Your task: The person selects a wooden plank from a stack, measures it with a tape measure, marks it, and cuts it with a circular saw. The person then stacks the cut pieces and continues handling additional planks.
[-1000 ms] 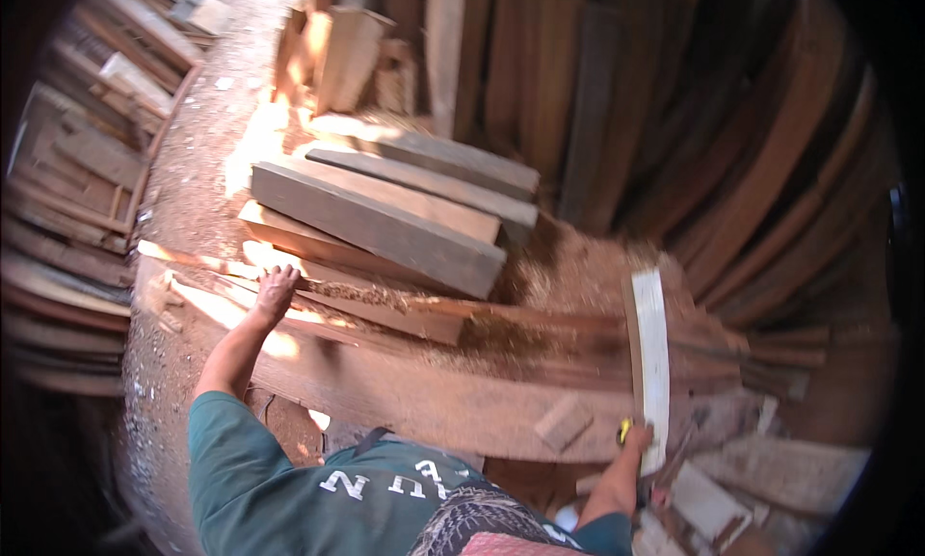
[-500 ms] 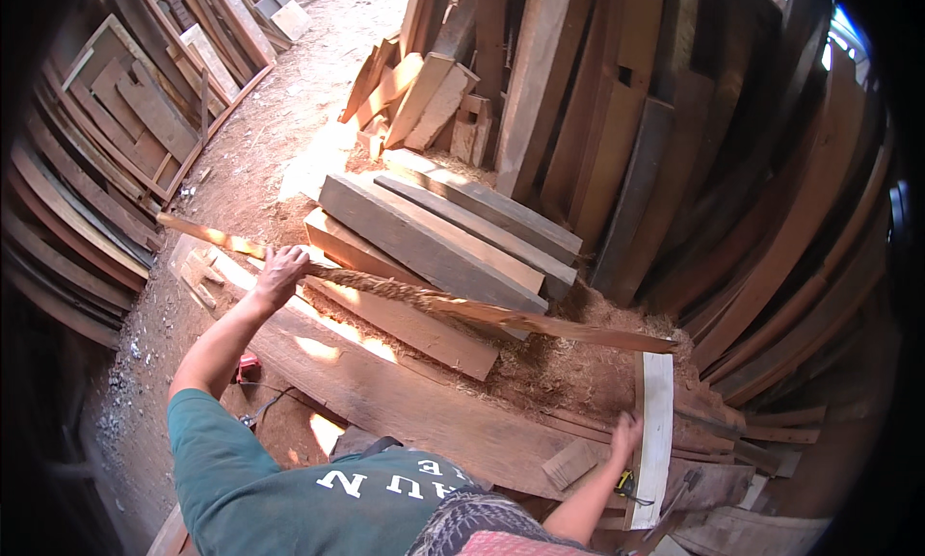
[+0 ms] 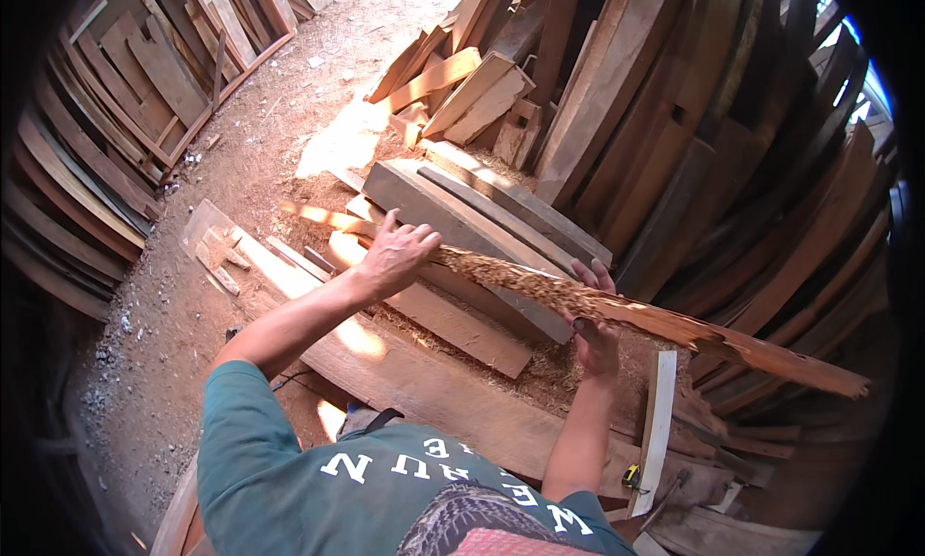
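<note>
Reddish, splintered wood: a long rough slab offcut is held across the middle of the view, above a pile of thick grey planks. The left hand is closed over the strip near its sunlit left end, fingers curled on its upper edge. The right hand grips it at mid-length, fingers wrapped from behind. Its right end reaches toward upright boards. A pale narrow board and a yellow tape measure lie on sawdust below.
</note>
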`<action>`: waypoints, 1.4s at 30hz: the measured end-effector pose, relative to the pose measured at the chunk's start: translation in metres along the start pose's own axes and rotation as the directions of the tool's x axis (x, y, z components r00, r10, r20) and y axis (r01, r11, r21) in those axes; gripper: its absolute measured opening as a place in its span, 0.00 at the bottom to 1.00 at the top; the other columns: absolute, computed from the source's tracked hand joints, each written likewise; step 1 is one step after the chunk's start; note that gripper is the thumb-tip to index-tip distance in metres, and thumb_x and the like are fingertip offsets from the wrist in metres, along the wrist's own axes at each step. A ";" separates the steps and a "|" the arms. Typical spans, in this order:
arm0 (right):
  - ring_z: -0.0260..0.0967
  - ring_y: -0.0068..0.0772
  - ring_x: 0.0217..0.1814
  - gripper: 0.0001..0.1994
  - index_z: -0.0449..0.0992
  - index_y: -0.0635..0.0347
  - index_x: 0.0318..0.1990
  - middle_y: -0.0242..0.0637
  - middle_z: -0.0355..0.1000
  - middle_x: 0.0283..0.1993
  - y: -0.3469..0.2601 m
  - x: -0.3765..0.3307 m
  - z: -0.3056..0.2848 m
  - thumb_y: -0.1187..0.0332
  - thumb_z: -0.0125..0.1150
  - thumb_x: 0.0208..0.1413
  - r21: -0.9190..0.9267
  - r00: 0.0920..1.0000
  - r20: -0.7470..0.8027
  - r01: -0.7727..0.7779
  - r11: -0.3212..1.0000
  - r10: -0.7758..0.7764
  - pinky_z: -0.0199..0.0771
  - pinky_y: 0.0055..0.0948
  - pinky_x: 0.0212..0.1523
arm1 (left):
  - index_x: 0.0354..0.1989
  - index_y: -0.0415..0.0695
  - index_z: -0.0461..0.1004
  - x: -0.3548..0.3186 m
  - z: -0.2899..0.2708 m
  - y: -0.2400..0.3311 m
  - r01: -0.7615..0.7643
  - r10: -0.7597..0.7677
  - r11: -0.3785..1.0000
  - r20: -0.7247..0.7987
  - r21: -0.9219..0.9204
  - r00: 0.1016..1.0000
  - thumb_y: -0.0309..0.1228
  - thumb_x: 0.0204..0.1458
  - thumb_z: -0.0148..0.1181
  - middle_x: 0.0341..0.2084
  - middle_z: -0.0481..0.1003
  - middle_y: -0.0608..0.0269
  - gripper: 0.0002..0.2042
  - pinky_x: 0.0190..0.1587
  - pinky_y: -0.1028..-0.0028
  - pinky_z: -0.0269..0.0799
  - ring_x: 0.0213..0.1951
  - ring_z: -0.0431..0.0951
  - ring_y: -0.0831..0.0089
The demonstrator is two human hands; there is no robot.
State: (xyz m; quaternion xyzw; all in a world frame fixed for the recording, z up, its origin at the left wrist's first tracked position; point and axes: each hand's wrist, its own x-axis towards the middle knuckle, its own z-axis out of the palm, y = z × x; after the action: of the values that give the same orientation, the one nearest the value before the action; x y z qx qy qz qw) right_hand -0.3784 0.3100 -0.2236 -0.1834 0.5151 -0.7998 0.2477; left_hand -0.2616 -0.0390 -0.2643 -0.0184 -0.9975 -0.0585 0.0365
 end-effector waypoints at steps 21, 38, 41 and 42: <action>0.80 0.31 0.47 0.16 0.78 0.60 0.53 0.37 0.80 0.48 -0.039 0.390 0.206 0.69 0.71 0.59 -0.407 0.948 -0.131 0.214 0.888 -0.289 0.90 0.37 0.36 | 0.59 0.41 0.72 -0.145 0.058 -0.199 0.401 -0.629 0.670 -0.191 -0.624 0.753 0.28 0.53 0.67 0.57 0.74 0.46 0.24 0.66 0.53 0.63 0.62 0.70 0.47; 0.69 0.51 0.66 0.42 0.59 0.73 0.69 0.57 0.65 0.67 0.024 0.649 0.206 0.52 0.72 0.56 -0.868 0.903 -0.113 0.114 0.484 -0.414 0.75 0.55 0.62 | 0.38 0.44 0.71 -0.543 0.253 -0.071 0.672 -0.492 -0.732 0.769 -0.112 -0.408 0.23 0.47 0.67 0.30 0.73 0.64 0.12 0.37 0.67 0.74 0.32 0.74 0.70; 0.57 0.54 0.75 0.49 0.45 0.70 0.75 0.58 0.50 0.77 0.025 0.649 0.201 0.52 0.70 0.58 -0.647 0.962 0.024 0.221 0.730 -0.271 0.65 0.53 0.70 | 0.40 0.45 0.72 -0.525 0.258 -0.071 0.640 -0.424 -0.763 0.814 -0.084 -0.398 0.23 0.48 0.67 0.30 0.73 0.64 0.12 0.36 0.66 0.74 0.31 0.75 0.70; 0.53 0.54 0.78 0.51 0.41 0.69 0.77 0.58 0.45 0.79 0.031 0.649 0.197 0.53 0.69 0.59 -0.536 0.972 0.084 0.228 0.813 -0.218 0.63 0.52 0.72 | 0.40 0.45 0.72 -0.517 0.259 -0.074 0.637 -0.417 -0.766 0.822 -0.088 -0.388 0.23 0.49 0.67 0.29 0.74 0.64 0.12 0.36 0.66 0.74 0.31 0.75 0.70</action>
State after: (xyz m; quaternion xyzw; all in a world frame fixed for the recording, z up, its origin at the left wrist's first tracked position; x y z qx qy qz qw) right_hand -0.7903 -0.2248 -0.1476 -0.3122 0.6926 -0.6432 0.0951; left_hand 0.2323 -0.0989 -0.5686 0.7925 -0.3121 -0.4967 -0.1666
